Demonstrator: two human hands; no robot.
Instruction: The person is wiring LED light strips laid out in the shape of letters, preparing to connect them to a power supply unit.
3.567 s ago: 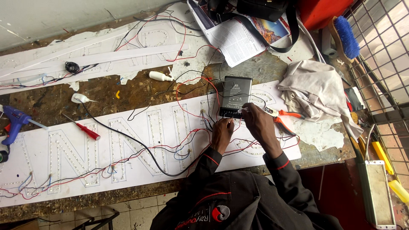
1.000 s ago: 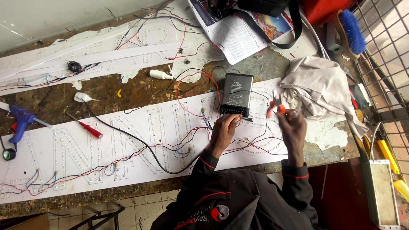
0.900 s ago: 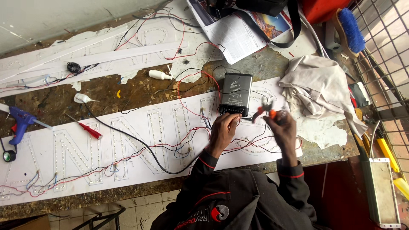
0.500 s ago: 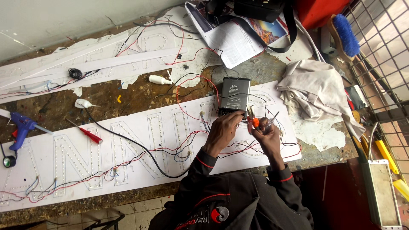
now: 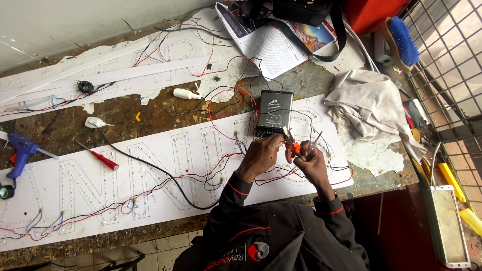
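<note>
My left hand [image 5: 262,152] and my right hand [image 5: 312,159] meet just in front of a black power supply box [image 5: 273,111]. Orange-handled pliers [image 5: 290,146] are gripped in my right hand, jaws pointing up towards the box, and a thin pointed tool [image 5: 317,138] sticks out of the same hand. My left hand pinches a thin wire [image 5: 281,142] at the plier jaws. Both hands hover over a long white sign board [image 5: 165,165] with dotted letter outlines. Red and black wires [image 5: 221,108] loop across the board to the box.
A red screwdriver [image 5: 103,159], a blue glue gun [image 5: 21,149] and a tape roll [image 5: 6,191] lie at the left. A white cloth [image 5: 369,108], an open magazine [image 5: 273,44], a blue brush [image 5: 401,39] and a black bag [image 5: 301,9] sit at the back right. A metal grille [image 5: 452,60] borders the right side.
My right hand reached right to the cloth's edge, took up the orange-handled pliers and brought them back to my left hand by the black box.
</note>
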